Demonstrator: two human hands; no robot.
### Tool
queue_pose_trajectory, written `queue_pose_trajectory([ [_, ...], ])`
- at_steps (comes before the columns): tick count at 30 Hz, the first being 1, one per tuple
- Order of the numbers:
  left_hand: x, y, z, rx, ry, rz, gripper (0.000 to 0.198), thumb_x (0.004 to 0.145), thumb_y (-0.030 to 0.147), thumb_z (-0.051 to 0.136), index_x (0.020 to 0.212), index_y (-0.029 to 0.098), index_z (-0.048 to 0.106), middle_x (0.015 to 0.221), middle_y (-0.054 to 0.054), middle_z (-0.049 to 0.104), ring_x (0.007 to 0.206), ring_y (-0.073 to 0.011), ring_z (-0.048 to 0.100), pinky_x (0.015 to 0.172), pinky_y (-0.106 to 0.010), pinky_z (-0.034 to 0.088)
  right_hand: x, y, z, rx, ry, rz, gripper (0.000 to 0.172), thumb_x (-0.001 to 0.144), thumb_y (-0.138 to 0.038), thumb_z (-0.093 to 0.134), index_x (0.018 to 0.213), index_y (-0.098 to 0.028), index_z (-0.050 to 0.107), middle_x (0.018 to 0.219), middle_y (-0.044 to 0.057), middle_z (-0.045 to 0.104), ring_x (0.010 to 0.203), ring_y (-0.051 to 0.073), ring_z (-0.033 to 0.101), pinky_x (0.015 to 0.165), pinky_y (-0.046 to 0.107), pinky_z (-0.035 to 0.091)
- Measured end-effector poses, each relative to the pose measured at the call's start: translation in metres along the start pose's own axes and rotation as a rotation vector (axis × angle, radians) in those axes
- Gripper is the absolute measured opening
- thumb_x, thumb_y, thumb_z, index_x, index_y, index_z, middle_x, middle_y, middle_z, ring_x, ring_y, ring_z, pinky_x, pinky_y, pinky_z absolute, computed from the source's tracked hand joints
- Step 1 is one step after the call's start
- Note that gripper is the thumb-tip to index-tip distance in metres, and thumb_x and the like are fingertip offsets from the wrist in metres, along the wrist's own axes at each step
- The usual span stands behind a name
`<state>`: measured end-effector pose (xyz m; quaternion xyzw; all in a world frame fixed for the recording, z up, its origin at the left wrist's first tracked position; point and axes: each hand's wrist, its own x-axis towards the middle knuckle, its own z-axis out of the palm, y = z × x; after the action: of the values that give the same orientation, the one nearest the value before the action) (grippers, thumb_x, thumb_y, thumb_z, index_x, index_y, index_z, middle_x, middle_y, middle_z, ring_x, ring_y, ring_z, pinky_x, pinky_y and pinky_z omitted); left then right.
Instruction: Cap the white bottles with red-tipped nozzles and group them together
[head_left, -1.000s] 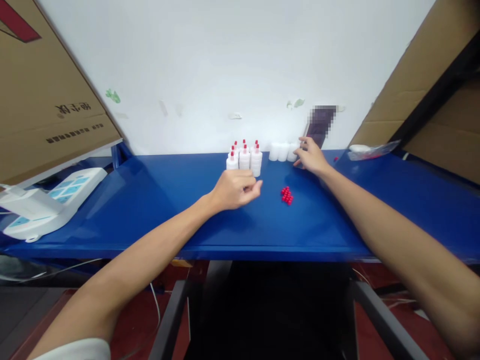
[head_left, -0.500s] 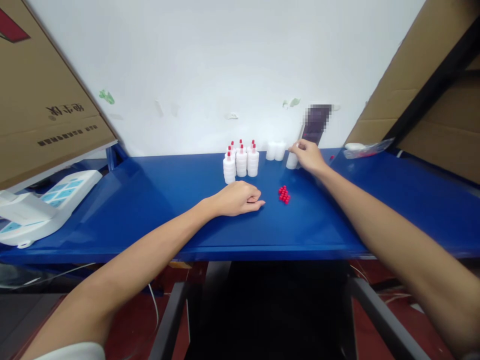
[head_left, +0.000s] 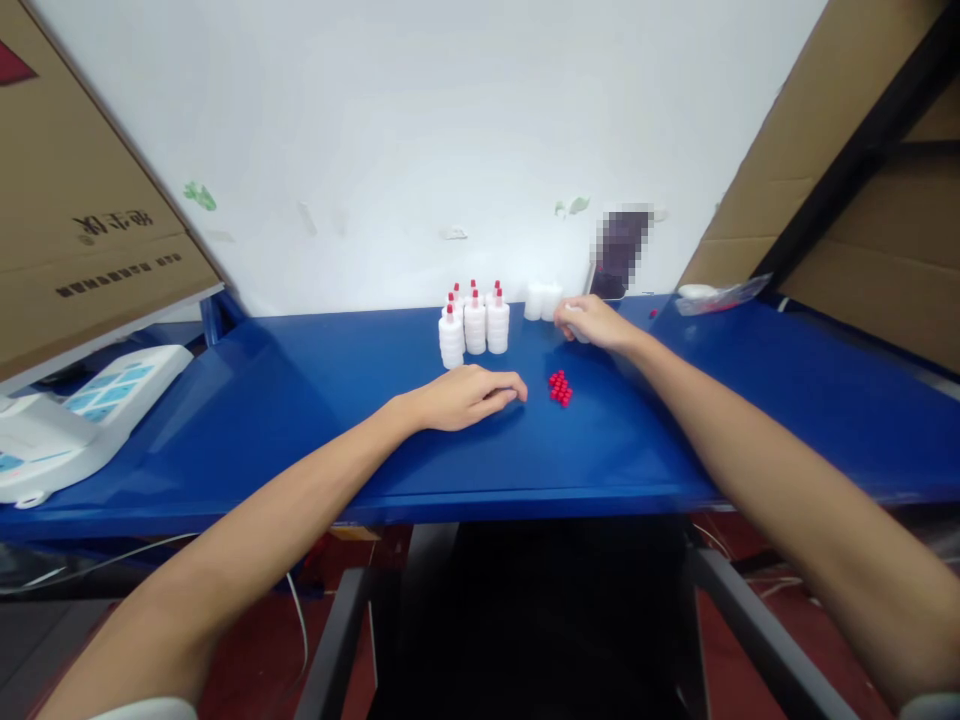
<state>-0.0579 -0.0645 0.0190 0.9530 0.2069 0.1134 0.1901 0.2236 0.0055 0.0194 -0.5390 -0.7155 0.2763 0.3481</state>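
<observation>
My left hand (head_left: pixel 471 396) rests on the blue table in front of the bottles, its thumb and forefinger a little apart with nothing seen between them. At the back right, my right hand (head_left: pixel 592 323) has its fingers wrapped round a white bottle (head_left: pixel 576 330), mostly hidden by the hand. Several white ribbed bottles with red tips (head_left: pixel 475 328) stand upright in a group behind my left hand. Two white bottles without tips (head_left: pixel 543 302) are just left of my right hand. A small pile of red caps (head_left: pixel 560 388) lies between the hands.
A white device with blue panels (head_left: pixel 112 400) sits at the left of the blue table (head_left: pixel 300 400). A phone (head_left: pixel 621 252) leans on the wall. At the back right lie a clear plastic bag (head_left: pixel 724 296) and a single red piece (head_left: pixel 653 313). Cardboard stands at both sides.
My left thumb and forefinger have parted. My right hand has closed further round the white bottle and come slightly nearer the two bottles beside it. The view has shifted a little.
</observation>
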Motion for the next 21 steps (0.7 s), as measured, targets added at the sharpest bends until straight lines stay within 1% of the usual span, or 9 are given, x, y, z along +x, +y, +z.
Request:
queue_pose_trajectory([
  [3, -0.001, -0.002, -0.001, -0.015, -0.004, 0.022, 0.029, 0.106, 0.026, 0.042, 0.114, 0.020, 0.069, 0.095, -0.004, 0.075, 0.075, -0.0149, 0.065, 0.072, -0.027, 0.044, -0.002, -0.004, -0.006, -0.153, -0.114, 0.010, 0.016, 0.081, -0.022, 0.059, 0.065, -0.019, 0.058, 0.058, 0.001, 0.060, 0.055, 0.014, 0.054, 0.060, 0.027, 0.044],
  [6, -0.001, -0.003, -0.001, -0.041, 0.020, 0.046, 0.027, 0.103, 0.023, 0.046, 0.111, 0.020, 0.072, 0.097, -0.005, 0.076, 0.077, -0.0152, 0.066, 0.072, -0.027, 0.046, -0.005, -0.010, -0.013, -0.337, -0.268, 0.089, 0.020, 0.079, -0.026, 0.064, 0.061, -0.019, 0.059, 0.055, 0.002, 0.060, 0.051, 0.015, 0.055, 0.057, 0.029, 0.044],
  [9, -0.001, -0.005, -0.001, -0.040, 0.038, 0.068, 0.028, 0.100, 0.020, 0.047, 0.109, 0.020, 0.073, 0.093, -0.005, 0.076, 0.070, -0.0134, 0.062, 0.067, -0.026, 0.045, -0.010, -0.018, -0.021, -0.342, -0.447, 0.179, 0.016, 0.078, -0.030, 0.067, 0.067, -0.019, 0.067, 0.060, 0.004, 0.067, 0.049, 0.016, 0.058, 0.051, 0.030, 0.044],
  [11, -0.002, -0.005, -0.001, -0.024, 0.049, 0.079, 0.028, 0.097, 0.019, 0.048, 0.108, 0.019, 0.074, 0.085, -0.003, 0.074, 0.062, -0.0118, 0.057, 0.063, -0.026, 0.043, -0.014, -0.024, -0.024, -0.295, -0.525, 0.201, 0.013, 0.076, -0.030, 0.068, 0.077, -0.019, 0.073, 0.068, 0.005, 0.072, 0.049, 0.016, 0.059, 0.048, 0.029, 0.044],
  [13, -0.002, -0.006, 0.001, 0.001, 0.076, 0.081, 0.028, 0.093, 0.018, 0.050, 0.105, 0.019, 0.075, 0.073, -0.001, 0.068, 0.057, -0.0109, 0.052, 0.060, -0.025, 0.042, -0.016, -0.028, -0.026, -0.252, -0.575, 0.217, 0.018, 0.074, -0.029, 0.068, 0.087, -0.020, 0.076, 0.073, 0.005, 0.075, 0.048, 0.016, 0.060, 0.048, 0.029, 0.045],
  [15, -0.003, -0.005, 0.002, 0.033, 0.110, 0.063, 0.027, 0.088, 0.018, 0.053, 0.104, 0.019, 0.075, 0.065, 0.002, 0.061, 0.055, -0.0110, 0.051, 0.060, -0.025, 0.041, -0.018, -0.031, -0.025, -0.221, -0.617, 0.246, 0.021, 0.072, -0.027, 0.068, 0.091, -0.021, 0.075, 0.074, 0.004, 0.075, 0.048, 0.016, 0.060, 0.047, 0.029, 0.046],
  [17, -0.003, -0.005, 0.002, 0.061, 0.127, 0.031, 0.025, 0.085, 0.023, 0.058, 0.104, 0.018, 0.073, 0.062, 0.003, 0.056, 0.055, -0.0114, 0.052, 0.060, -0.025, 0.042, -0.018, -0.033, -0.023, -0.203, -0.652, 0.268, 0.021, 0.071, -0.027, 0.068, 0.091, -0.021, 0.074, 0.074, 0.005, 0.076, 0.047, 0.016, 0.060, 0.047, 0.029, 0.047],
  [19, -0.003, -0.003, 0.002, 0.072, 0.118, -0.001, 0.022, 0.086, 0.031, 0.062, 0.101, 0.017, 0.071, 0.062, 0.004, 0.055, 0.055, -0.0116, 0.052, 0.060, -0.026, 0.040, -0.018, -0.033, -0.020, -0.198, -0.665, 0.260, 0.018, 0.072, -0.028, 0.069, 0.088, -0.020, 0.074, 0.074, 0.006, 0.076, 0.046, 0.016, 0.059, 0.046, 0.029, 0.046],
  [21, -0.003, -0.002, 0.002, 0.074, 0.099, -0.020, 0.020, 0.088, 0.038, 0.062, 0.087, 0.018, 0.067, 0.062, 0.004, 0.054, 0.054, -0.0114, 0.050, 0.058, -0.026, 0.038, -0.019, -0.033, -0.018, -0.200, -0.666, 0.240, 0.015, 0.074, -0.030, 0.069, 0.084, -0.020, 0.074, 0.074, 0.007, 0.075, 0.047, 0.016, 0.059, 0.046, 0.029, 0.046],
])
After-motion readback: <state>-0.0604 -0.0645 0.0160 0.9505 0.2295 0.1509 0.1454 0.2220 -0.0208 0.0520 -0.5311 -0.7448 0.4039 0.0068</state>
